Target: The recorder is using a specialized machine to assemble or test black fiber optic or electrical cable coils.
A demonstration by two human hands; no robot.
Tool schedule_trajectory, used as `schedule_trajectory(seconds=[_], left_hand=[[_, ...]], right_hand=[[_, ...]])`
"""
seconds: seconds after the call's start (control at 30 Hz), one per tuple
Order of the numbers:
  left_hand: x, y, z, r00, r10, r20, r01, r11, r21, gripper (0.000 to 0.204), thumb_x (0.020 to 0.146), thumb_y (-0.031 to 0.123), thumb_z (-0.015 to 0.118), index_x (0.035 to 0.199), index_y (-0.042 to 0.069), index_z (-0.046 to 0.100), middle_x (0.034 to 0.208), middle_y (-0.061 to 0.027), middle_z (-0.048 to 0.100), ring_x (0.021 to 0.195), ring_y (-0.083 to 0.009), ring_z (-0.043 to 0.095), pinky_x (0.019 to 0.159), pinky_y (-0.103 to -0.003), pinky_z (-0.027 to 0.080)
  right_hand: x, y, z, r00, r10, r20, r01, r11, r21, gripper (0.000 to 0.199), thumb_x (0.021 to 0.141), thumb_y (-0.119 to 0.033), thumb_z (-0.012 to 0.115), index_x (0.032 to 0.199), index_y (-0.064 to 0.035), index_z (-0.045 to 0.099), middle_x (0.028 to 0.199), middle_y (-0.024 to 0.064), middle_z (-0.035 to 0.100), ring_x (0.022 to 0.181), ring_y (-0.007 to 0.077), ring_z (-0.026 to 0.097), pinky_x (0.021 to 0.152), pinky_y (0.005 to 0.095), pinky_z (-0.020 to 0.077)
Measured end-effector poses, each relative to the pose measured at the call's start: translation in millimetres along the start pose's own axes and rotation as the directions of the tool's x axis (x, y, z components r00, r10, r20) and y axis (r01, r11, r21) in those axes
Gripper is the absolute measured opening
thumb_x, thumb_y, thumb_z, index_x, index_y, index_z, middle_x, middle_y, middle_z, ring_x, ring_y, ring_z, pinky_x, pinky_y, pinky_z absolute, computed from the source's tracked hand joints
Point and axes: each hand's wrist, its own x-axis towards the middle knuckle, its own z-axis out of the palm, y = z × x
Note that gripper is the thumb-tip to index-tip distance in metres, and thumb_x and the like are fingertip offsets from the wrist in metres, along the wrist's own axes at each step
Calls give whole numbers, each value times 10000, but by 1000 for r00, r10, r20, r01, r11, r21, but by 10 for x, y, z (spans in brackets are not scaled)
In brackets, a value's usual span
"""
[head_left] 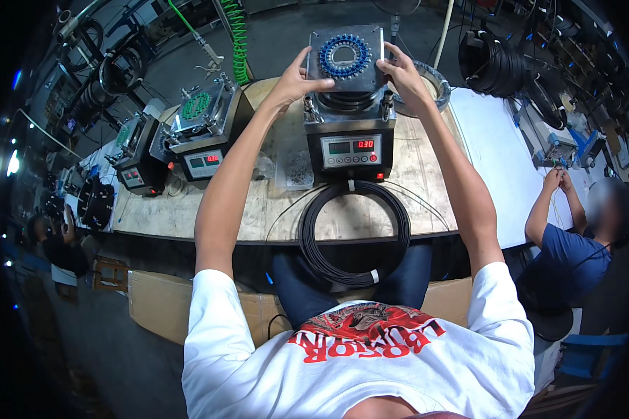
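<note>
So, both hands are on the metal plate (362,83), which sits up top over the front machine (351,128) on the bench (426,185). Left hand (293,85): half-curled, holding the left side, thumb reaching across the near-left corner, index along the edge. Right hand (407,75): same on the right side, thumb at the edge, fingers bent behind. Fingers under or past the rim are hidden, so can't tell how firm either hold is. Also can't tell if the plate is lifted or resting on the dark round stack below; the plate covers most of that.

Blue-and-silver ring (344,71) lies on the plate; individual pieces too small to sort out. Clear tray (297,186) left of the machine, contents just dark specks. Black cable coil (311,237) hangs over the bench's near edge toward the lap. Two similar machines with green rings further left, partly overlapping. Co-worker (566,244) at right: face blurred, work too small to read. Far-left person mostly lost in the dark rim.
</note>
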Motion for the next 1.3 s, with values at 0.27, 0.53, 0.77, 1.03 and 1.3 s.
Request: schedule_trajectory(seconds=[0.27, 0.53, 0.77, 1.03, 1.3], left_hand=[[160, -305, -110, 993, -106, -53, 95, 979, -183, 742, 878, 63, 743, 1488, -83, 346, 829, -43, 660, 729, -81, 590, 656, -223, 482], [142, -479, -164, 988, -139, -73, 138, 990, -17, 665, 853, 100, 783, 1406, -100, 472, 861, -16, 643, 739, -77, 583, 706, -219, 486], [142, -527, -204, 993, -94, -76, 110, 967, 230, 637, 842, 237, 808, 1332, -90, 565, 951, -55, 681, 876, -115, 628, 830, -249, 496], [230, -759, -308, 996, -88, -4, 84, 935, 345, 609, 853, 350, 790, 1287, -45, 628, 1155, -138, 696, 993, -156, 645, 881, -293, 499], [-83, -628, -227, 966, -258, -12, 258, 958, 123, 666, 852, 381, 791, 1386, 47, 578, 1247, -146, 654, 1119, -168, 607, 944, -312, 467]], right_hand=[[177, 329, -252, 989, 130, 76, -122, 988, -94, 596, 966, -108, 615, 1513, -46, 387, 1027, 83, 662, 880, 125, 584, 787, 277, 484], [222, 414, -304, 972, 216, 88, -189, 952, -242, 627, 939, -136, 668, 1501, -22, 414, 1018, 101, 659, 905, 141, 574, 794, 261, 449], [138, 262, -292, 955, 281, 92, -247, 931, -268, 651, 935, -97, 680, 1510, -11, 386, 1083, 104, 677, 875, 100, 587, 744, 241, 469], [184, 363, -367, 922, 384, 50, -310, 809, -500, 639, 921, -352, 712, 1481, -144, 484, 1198, 80, 686, 837, 101, 529, 659, 247, 403], [98, 364, -453, 933, 350, 83, -261, 817, -515, 664, 906, -377, 729, 1478, -140, 488, 976, 34, 634, 771, 68, 473, 619, 244, 394]])
